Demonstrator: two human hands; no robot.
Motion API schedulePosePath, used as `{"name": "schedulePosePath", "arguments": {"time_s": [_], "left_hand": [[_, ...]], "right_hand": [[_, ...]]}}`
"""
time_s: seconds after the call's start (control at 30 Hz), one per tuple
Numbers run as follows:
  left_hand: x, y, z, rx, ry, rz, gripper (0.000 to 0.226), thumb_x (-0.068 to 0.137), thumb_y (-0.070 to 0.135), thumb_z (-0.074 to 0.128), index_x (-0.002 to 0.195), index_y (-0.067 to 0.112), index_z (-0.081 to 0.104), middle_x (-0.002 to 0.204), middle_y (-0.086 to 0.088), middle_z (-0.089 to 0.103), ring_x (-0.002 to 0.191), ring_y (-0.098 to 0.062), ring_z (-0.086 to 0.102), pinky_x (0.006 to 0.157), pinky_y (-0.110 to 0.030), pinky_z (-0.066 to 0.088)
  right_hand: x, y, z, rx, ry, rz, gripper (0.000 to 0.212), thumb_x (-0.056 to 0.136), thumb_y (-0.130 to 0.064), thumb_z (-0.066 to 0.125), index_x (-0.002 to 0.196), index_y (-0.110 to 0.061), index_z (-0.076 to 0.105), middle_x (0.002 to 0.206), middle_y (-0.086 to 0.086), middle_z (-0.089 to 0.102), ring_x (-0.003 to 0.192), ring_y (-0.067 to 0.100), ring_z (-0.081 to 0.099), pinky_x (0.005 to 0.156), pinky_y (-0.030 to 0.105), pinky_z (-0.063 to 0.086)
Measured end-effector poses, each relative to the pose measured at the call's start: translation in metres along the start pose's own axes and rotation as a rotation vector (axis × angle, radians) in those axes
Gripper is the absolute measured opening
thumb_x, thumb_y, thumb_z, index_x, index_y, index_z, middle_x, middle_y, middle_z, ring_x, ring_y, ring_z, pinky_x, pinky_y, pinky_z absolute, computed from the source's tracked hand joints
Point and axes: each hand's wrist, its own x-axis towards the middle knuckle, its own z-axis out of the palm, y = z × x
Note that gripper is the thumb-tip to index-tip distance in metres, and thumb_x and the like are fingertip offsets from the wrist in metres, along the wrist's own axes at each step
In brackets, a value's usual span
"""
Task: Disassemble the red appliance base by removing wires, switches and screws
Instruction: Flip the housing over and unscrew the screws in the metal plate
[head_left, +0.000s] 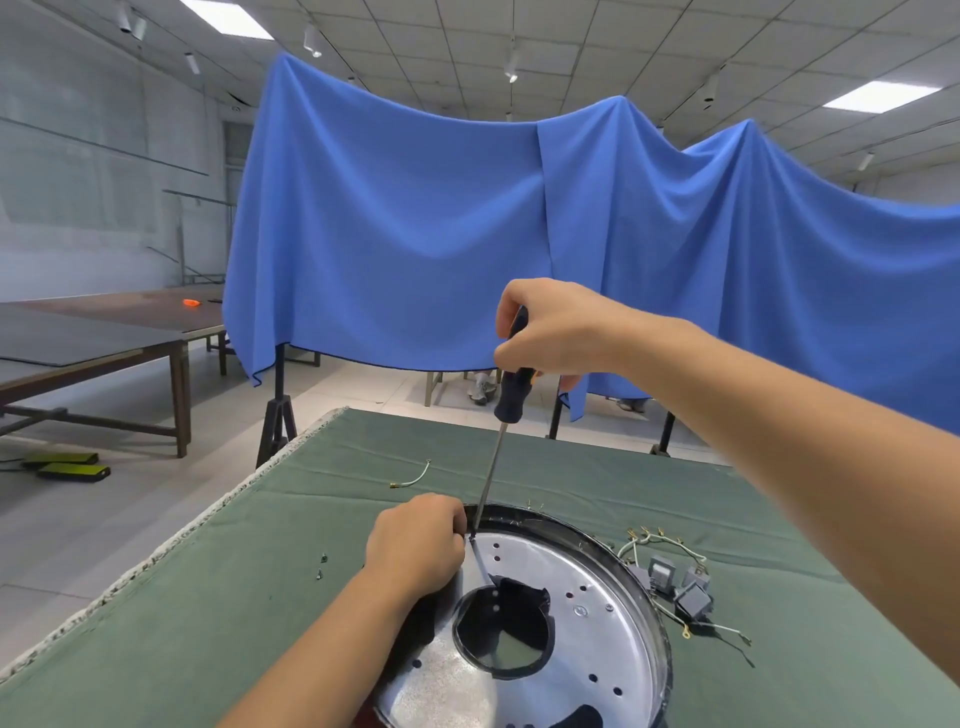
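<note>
The round appliance base (587, 629) lies on the green-covered table, showing a shiny metal plate inside a dark rim with a central hole. My right hand (550, 332) is closed around the dark handle of a screwdriver (511, 389). Its shaft slants down to the plate's far left edge. My left hand (415, 545) rests closed on the base's left rim, fingers pinched right beside the screwdriver tip. What it pinches is hidden. Grey switches with white wires (670, 582) lie just right of the base.
A loose white wire (413, 477) lies on the green cloth (208, 623) beyond the base. Two small screws (321, 565) sit left of my left hand. Blue drapes hang behind the table; brown tables stand at far left.
</note>
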Motion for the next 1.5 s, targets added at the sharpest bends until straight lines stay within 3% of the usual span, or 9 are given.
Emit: {"name": "schedulePosePath", "arguments": {"time_s": [0.13, 0.3, 0.47, 0.67, 0.77, 1.0, 1.1, 1.27, 1.5], "left_hand": [[-0.001, 0.0, -0.001, -0.002, -0.007, -0.01, 0.029, 0.079, 0.018, 0.046, 0.097, 0.029, 0.065, 0.106, 0.008, 0.065, 0.097, -0.021, 0.06, 0.074, -0.028, 0.039], [-0.001, 0.0, 0.0, -0.009, -0.004, 0.006, 0.031, 0.077, 0.02, 0.048, 0.099, 0.03, 0.068, 0.103, 0.008, 0.067, 0.096, -0.021, 0.061, 0.074, -0.028, 0.042], [0.0, 0.0, 0.001, -0.008, -0.005, 0.005, 0.032, 0.077, 0.022, 0.049, 0.1, 0.032, 0.068, 0.104, 0.009, 0.067, 0.096, -0.02, 0.062, 0.075, -0.027, 0.043], [-0.002, 0.001, -0.001, -0.029, -0.013, 0.021, 0.036, 0.082, 0.028, 0.053, 0.115, 0.037, 0.062, 0.121, 0.014, 0.056, 0.111, -0.016, 0.055, 0.088, -0.03, 0.043], [-0.003, 0.001, -0.001, -0.022, -0.02, 0.049, 0.039, 0.082, 0.028, 0.054, 0.119, 0.037, 0.06, 0.126, 0.015, 0.053, 0.117, -0.013, 0.049, 0.09, -0.031, 0.042], [-0.004, 0.002, -0.002, -0.005, -0.027, 0.064, 0.033, 0.082, 0.029, 0.053, 0.114, 0.036, 0.061, 0.114, 0.012, 0.057, 0.106, -0.017, 0.056, 0.082, -0.029, 0.041], [-0.004, 0.002, -0.002, 0.003, -0.03, 0.063, 0.03, 0.083, 0.026, 0.052, 0.11, 0.035, 0.062, 0.109, 0.011, 0.056, 0.102, -0.018, 0.057, 0.078, -0.029, 0.039], [-0.003, 0.002, -0.002, 0.005, -0.012, 0.048, 0.027, 0.084, 0.022, 0.049, 0.103, 0.031, 0.064, 0.107, 0.009, 0.057, 0.099, -0.019, 0.057, 0.075, -0.027, 0.037], [-0.003, 0.002, -0.002, -0.001, -0.018, 0.036, 0.026, 0.082, 0.022, 0.049, 0.101, 0.031, 0.064, 0.11, 0.009, 0.058, 0.101, -0.02, 0.058, 0.077, -0.028, 0.037]], "right_hand": [[0.001, 0.002, 0.01, -0.065, 0.159, -0.086, 0.019, 0.091, -0.036, 0.052, 0.087, -0.018, 0.056, 0.08, 0.001, 0.067, 0.051, 0.018, 0.062, 0.058, 0.031, 0.054], [-0.002, 0.006, 0.014, 0.037, 0.156, -0.084, 0.01, 0.081, -0.024, 0.056, 0.091, -0.02, 0.055, 0.082, -0.004, 0.062, 0.082, 0.022, 0.062, 0.069, 0.036, 0.051], [-0.008, 0.014, 0.015, -0.006, 0.265, -0.069, 0.021, 0.094, -0.034, 0.046, 0.085, -0.018, 0.056, 0.074, 0.003, 0.068, 0.051, 0.022, 0.064, 0.06, 0.034, 0.054], [-0.016, 0.017, 0.013, 0.021, 0.22, -0.036, 0.011, 0.082, -0.03, 0.055, 0.089, -0.022, 0.058, 0.084, -0.004, 0.065, 0.075, 0.019, 0.06, 0.068, 0.034, 0.051], [-0.019, 0.015, 0.014, -0.036, 0.27, -0.035, 0.022, 0.09, -0.038, 0.049, 0.085, -0.018, 0.058, 0.079, 0.0, 0.067, 0.059, 0.02, 0.063, 0.066, 0.034, 0.052], [-0.021, 0.015, 0.017, -0.012, 0.259, -0.036, 0.015, 0.085, -0.03, 0.051, 0.091, -0.016, 0.047, 0.091, 0.002, 0.055, 0.079, 0.025, 0.055, 0.067, 0.036, 0.044], [-0.022, 0.014, 0.017, -0.018, 0.275, -0.008, 0.025, 0.091, -0.042, 0.046, 0.087, -0.017, 0.051, 0.084, 0.003, 0.064, 0.075, 0.027, 0.062, 0.072, 0.037, 0.052], [-0.021, 0.014, 0.015, 0.095, 0.237, -0.02, 0.016, 0.085, -0.02, 0.05, 0.097, -0.015, 0.043, 0.091, 0.004, 0.056, 0.072, 0.027, 0.053, 0.07, 0.041, 0.05], [-0.018, 0.015, 0.018, 0.078, 0.281, -0.003, 0.024, 0.093, -0.042, 0.048, 0.085, -0.019, 0.049, 0.076, 0.0, 0.065, 0.052, 0.02, 0.061, 0.058, 0.033, 0.049]]}}
